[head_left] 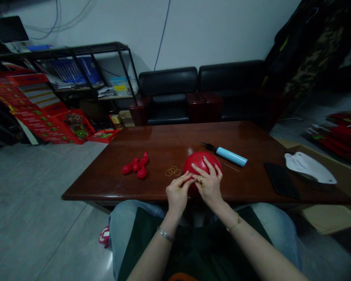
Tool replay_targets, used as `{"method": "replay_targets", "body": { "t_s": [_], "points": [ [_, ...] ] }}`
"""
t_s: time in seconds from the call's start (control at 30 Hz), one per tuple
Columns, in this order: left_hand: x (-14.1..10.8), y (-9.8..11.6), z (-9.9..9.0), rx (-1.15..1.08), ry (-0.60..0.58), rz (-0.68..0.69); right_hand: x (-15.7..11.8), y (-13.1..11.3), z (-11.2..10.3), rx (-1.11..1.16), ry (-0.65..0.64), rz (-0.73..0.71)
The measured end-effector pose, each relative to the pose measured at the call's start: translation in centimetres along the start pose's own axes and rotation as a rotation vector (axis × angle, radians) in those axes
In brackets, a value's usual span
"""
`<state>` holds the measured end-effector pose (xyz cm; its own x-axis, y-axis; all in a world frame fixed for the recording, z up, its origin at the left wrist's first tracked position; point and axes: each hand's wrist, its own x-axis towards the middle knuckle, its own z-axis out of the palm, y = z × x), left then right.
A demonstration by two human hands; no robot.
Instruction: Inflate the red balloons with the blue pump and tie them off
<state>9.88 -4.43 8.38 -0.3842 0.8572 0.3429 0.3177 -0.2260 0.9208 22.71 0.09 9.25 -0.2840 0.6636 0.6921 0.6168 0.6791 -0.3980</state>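
We see a glossy, smooth red rubber-like balloon [196, 159], a polished reddish-brown wooden table [158, 136], and shiny black leather-look sofas [168, 82].

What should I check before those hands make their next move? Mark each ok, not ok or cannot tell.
1. Left hand pinching at the near edge of the red balloon: ok.
2. Right hand steadying it: ok.
3. Opening sealed: cannot tell, fingers hide it.
4. A hand free: not ok, both busy.
5. Blue pump clear of the hands: ok.
6. Yellow bands uncovered on the table: ok.
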Motion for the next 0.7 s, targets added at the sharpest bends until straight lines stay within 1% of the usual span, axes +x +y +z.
{"method": "replay_targets", "body": {
  "t_s": [0.07, 0.17, 0.23, 0.3, 0.43, 0.5, 0.6, 0.7],
  "points": [
    [0.0, -0.1, 0.0, -0.011, 0.024, 0.024, 0.3, -0.2, -0.6, 0.035, -0.046, -0.005],
    [0.5, 0.2, -0.4, 0.011, 0.011, 0.049, 0.9, -0.1, -1.8, 0.117, -0.107, 0.025],
    [0.9, 0.3, -0.8, 0.057, -0.014, 0.089, 1.2, 0.2, -2.5, 0.155, -0.083, 0.063],
    [1.3, 0.5, -1.2, 0.121, -0.060, 0.150, 1.4, 0.6, -2.8, 0.150, -0.063, 0.047],
    [1.7, 0.4, -2.0, 0.256, -0.164, 0.271, 2.0, 1.5, -2.8, 0.087, -0.148, -0.104],
    [1.8, 0.3, -2.3, 0.307, -0.212, 0.322, 2.4, 1.7, -2.6, 0.092, -0.176, -0.144],
    [1.8, 0.3, -2.5, 0.359, -0.305, 0.408, 3.1, 1.8, -2.2, 0.132, -0.203, -0.148],
    [1.9, 0.4, -2.6, 0.339, -0.350, 0.448, 3.6, 1.7, -1.9, 0.194, -0.227, -0.082]
  ]
}}
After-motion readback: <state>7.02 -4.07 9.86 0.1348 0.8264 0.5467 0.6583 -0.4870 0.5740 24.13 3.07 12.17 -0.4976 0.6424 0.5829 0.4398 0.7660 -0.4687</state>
